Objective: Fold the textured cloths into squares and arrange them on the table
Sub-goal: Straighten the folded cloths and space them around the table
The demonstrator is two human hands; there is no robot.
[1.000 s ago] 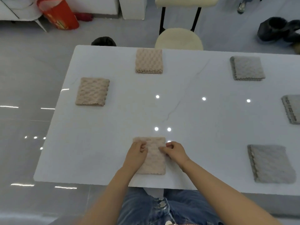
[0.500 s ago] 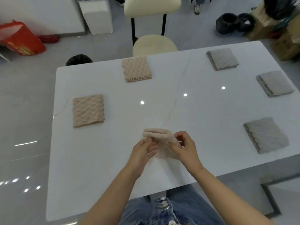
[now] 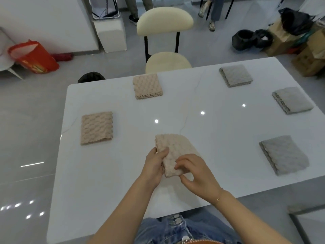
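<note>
Grip, left hand (image 3: 154, 164): fingers and thumb are curled round the left edge of the held beige cloth (image 3: 173, 152), pinching it.
Grip, right hand (image 3: 197, 175): fingertips are pressed on the near right part of the held beige cloth, the thumb curled beneath its near edge.
Held beige cloth: folded and lifted at its near end; whether its far end touches the white surface (image 3: 211, 131) cannot be told. It is carried over the near middle of the surface.
Left of the held beige cloth: a folded beige square (image 3: 96, 127) is laid flat, well apart.
Beyond the held beige cloth: a second beige square (image 3: 147, 86) is laid near the far edge.
Right of the held beige cloth: a grey square (image 3: 284, 154) is laid flat, well apart; two more grey squares (image 3: 235, 75) (image 3: 292, 100) are laid farther back.
Behind the surface: a cream chair (image 3: 166, 41) is set at the far edge; a red bag (image 3: 33, 57) is seen on the floor far left.
</note>
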